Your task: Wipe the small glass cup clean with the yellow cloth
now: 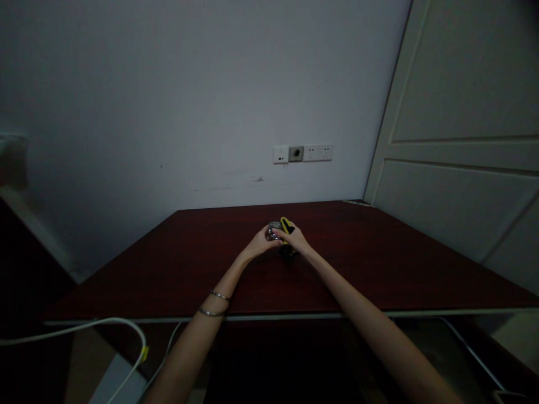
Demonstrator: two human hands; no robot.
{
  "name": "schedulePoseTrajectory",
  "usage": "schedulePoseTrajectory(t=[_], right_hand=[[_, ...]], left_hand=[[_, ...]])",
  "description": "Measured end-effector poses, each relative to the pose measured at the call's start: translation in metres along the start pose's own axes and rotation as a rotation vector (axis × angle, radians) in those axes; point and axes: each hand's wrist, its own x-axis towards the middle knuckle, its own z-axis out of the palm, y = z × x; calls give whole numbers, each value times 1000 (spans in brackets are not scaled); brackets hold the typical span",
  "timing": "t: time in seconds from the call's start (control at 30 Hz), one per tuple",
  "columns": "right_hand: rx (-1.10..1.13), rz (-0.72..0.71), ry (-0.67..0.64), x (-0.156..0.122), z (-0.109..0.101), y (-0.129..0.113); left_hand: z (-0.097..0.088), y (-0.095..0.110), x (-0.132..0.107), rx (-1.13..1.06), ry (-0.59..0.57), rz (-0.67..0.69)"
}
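Observation:
Both of my hands meet over the middle of the dark red desk [202, 269]. My left hand [257, 244], with two bangles on its wrist, has its fingers closed around a small, clear, shiny object [274, 225]. Close against it, my right hand [298, 241] is wrapped round a yellow and black object [284, 223], whose yellow edge curves up above the fingers. Its black lower part shows under the hands. My right fingers also reach across to the clear object. The dim light and the fingers hide the exact kind of both things.
Behind the desk stands a pale wall with a row of sockets [318, 152]. A white panelled door [458, 202] borders the right side. A white cable [122, 321] with a yellow tag loops by the desk's front left edge.

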Motion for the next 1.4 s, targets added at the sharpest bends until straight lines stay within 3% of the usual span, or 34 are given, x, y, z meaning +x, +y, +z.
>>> schedulePoseTrajectory(t=[0.13, 0.27, 0.47, 0.63, 0.8, 0.93, 1.1, 1.17, 1.4], right_hand=[[-26, -31, 8, -2, 1, 0], [-32, -49, -13, -1, 0, 2], [-20, -102, -11, 6, -4, 7], [-261, -410, 12, -1, -10, 0], [-515, -701, -111, -16, -13, -13], [-463, -665, -88, -15, -13, -13], [-189, -408, -33, -1, -13, -3], [-165, -370, -34, 0, -13, -2], [-529, -687, -119, -19, -12, -13]], left_hand=[[1, -9, 2, 102, 89, 23], [2, -4, 1, 155, 160, 33], [7, 7, -5, 239, 143, 48], [9, 8, -10, 417, 113, 86], [6, 2, -9, 477, 174, 135], [8, 0, -10, 487, 205, 157], [13, 3, -12, 465, 184, 167], [13, 3, -12, 458, 180, 171], [12, -2, -10, 451, 211, 146]])
